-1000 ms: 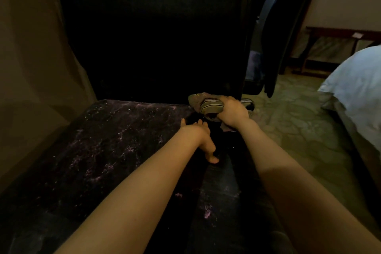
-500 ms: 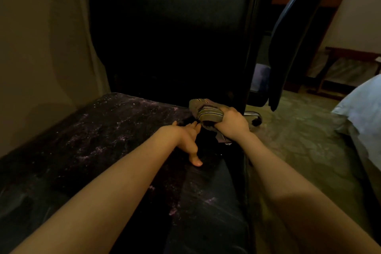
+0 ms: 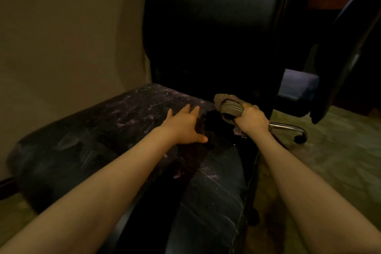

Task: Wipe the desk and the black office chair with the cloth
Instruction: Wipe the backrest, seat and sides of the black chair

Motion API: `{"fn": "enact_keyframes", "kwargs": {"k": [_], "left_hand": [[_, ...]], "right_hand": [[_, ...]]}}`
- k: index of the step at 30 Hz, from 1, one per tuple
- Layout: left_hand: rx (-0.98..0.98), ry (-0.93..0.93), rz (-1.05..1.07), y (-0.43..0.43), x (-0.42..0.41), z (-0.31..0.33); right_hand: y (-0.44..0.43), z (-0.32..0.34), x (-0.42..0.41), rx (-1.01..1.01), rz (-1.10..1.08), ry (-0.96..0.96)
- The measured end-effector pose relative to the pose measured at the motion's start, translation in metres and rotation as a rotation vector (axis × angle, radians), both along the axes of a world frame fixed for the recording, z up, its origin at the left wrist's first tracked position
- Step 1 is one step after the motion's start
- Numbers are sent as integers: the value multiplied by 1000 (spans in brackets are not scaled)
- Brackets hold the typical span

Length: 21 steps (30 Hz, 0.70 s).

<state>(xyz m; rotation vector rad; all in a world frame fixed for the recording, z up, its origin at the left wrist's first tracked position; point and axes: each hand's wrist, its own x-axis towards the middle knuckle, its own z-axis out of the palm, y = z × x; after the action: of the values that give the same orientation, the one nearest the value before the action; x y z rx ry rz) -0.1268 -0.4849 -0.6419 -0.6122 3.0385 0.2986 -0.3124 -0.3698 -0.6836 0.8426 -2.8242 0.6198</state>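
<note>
Head view | left hand [image 3: 183,125] flat, fingers spread, pressing chair seat [image 3: 86,140] at frame centre | right hand [image 3: 252,120] grips bunched cloth [image 3: 227,104] just right, at backrest [image 3: 216,27] base

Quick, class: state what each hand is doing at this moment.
Left hand: open, fingers straight, resting flat on the chair seat.
Right hand: closed, gripping the bunched cloth at the seat's back corner.

Bunched cloth [image 3: 228,106] in right hand [image 3: 252,119]
</note>
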Motion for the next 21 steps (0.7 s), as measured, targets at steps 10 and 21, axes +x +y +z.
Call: {"fn": "enact_keyframes", "kwargs": {"k": [10,21], "left_hand": [[212,413,413,14,126,2],[327,339,864,52,167,-49]], "right_hand": [[1,2,15,106,13,70],[1,3,19,67,93,95]]}}
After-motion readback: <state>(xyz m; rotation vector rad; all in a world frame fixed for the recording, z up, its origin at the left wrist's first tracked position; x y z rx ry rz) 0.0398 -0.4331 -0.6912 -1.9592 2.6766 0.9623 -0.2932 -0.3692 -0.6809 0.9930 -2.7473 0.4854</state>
